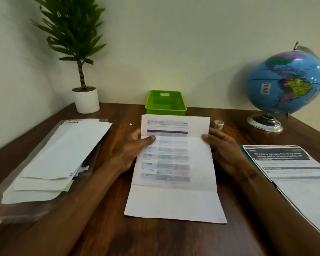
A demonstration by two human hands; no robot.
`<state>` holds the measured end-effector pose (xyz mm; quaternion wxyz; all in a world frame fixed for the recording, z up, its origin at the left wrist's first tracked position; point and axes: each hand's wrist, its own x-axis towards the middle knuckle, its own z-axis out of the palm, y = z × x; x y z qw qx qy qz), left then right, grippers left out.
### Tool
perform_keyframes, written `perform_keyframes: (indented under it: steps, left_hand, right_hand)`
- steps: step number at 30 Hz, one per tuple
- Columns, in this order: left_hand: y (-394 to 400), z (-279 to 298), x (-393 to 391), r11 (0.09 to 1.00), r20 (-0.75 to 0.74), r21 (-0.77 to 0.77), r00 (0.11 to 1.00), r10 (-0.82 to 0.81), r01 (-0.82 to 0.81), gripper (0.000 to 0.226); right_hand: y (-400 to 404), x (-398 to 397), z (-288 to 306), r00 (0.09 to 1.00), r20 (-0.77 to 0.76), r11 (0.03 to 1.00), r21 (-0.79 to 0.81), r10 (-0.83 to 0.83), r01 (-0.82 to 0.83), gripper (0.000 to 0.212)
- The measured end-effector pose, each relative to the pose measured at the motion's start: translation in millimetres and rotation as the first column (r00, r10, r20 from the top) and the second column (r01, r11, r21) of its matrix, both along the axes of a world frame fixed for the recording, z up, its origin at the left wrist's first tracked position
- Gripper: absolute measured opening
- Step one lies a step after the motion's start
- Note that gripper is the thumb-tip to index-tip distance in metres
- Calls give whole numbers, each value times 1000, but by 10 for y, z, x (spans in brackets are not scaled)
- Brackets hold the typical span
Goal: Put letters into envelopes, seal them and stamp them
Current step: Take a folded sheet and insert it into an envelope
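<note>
Two bare forearms come in from the near edge and reach over the brown wooden worktop (116, 228). Between them lies the letter (174, 172), a white sheet with a printed table and two fold lines across it. Its near part lies flat on the wood and its far part stands up a little at the upper fold. The left hand (131, 152) pinches the left edge of the sheet at this fold, with the thumb on top of the paper. The right hand (224, 150) holds the right edge at the same height; its thumb tip touches the paper and the other fingers are behind the sheet, so I cannot tell how they lie.

Left of the left hand, a pile of white envelopes (59, 159) lies on a clear plastic sleeve (17, 213). Right of the right hand lies a stack of printed sheets (288, 163). Just beyond the right hand stands a small white cup (219, 124). Beyond both hands, near the wall, stands a green basket (165, 103), with a potted plant (81, 71) far to its left and a globe (284, 84) far to its right.
</note>
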<state>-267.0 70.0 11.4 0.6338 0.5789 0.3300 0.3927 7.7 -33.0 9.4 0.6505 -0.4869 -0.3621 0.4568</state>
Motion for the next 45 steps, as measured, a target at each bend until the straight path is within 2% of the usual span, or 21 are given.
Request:
perform_keyframes:
  steps: [9, 13, 16, 18, 20, 21, 22, 25, 28, 31, 33, 35, 37, 38, 41, 45]
  left_hand:
    - [14, -18, -4, 992, -3, 25, 993, -120, 120, 45]
    - [23, -28, 27, 996, -7, 75, 999, -48, 48, 30]
    - [36, -67, 37, 992, -18, 120, 999, -35, 37, 21]
    - [30, -79, 31, 990, -31, 133, 999, -44, 48, 28]
    - [26, -87, 28, 989, -41, 142, 998, -39, 45, 40]
    - [28, -87, 24, 990, -36, 136, 998, -41, 46, 42]
    - [34, -83, 22, 991, -29, 124, 998, -47, 50, 42]
    - [39, -58, 8, 993, -10, 86, 997, -79, 79, 31]
    - [49, -14, 13, 996, 104, -28, 991, -81, 85, 31]
    - [44, 48, 11, 973, 230, -174, 967, -110, 152, 35]
    - [33, 57, -12, 968, 184, -177, 972, -144, 177, 46]
    - [8, 29, -3, 980, 30, -69, 983, -183, 185, 44]
    - [-19, -6, 11, 987, -101, 10, 982, -158, 160, 38]
    - [-22, -17, 19, 991, -119, 27, 985, -125, 129, 36]
    - [-8, -24, 3, 1000, -74, 15, 997, -22, 23, 29]
    - [33, -26, -2, 994, 50, -90, 996, 69, -64, 22]
  right_hand:
    - [89, 106, -81, 996, -25, 995, -54, -84, 82, 28]
    - [122, 88, -81, 994, -39, 992, -78, -97, 94, 20]
    - [114, 113, -30, 994, -103, 995, -100, -37, 27, 28]
    - [88, 142, -7, 992, -128, 993, -112, 18, -32, 37]
    - [73, 133, 2, 996, -68, 990, -126, 52, -61, 32]
    - [74, 127, -15, 997, -18, 988, -133, 74, -76, 26]
    - [70, 117, -27, 995, 35, 987, -136, 91, -86, 30]
    - [76, 135, -89, 986, 149, 989, -139, 70, -50, 62]
    - [80, 147, -106, 983, 182, 994, -100, -14, 33, 62]
    - [91, 176, -145, 984, 139, 990, -65, -114, 124, 62]
    - [78, 178, -145, 983, 109, 988, -37, -148, 152, 65]
    - [64, 164, -126, 982, 94, 986, -13, -164, 166, 65]
    - [55, 145, -104, 981, 102, 986, -2, -164, 165, 65]
    - [56, 144, -100, 982, 108, 987, 2, -157, 158, 66]
    - [50, 129, -109, 990, 108, 996, 4, -93, 93, 70]
    - [44, 161, -98, 982, 178, 996, 65, 55, -68, 55]
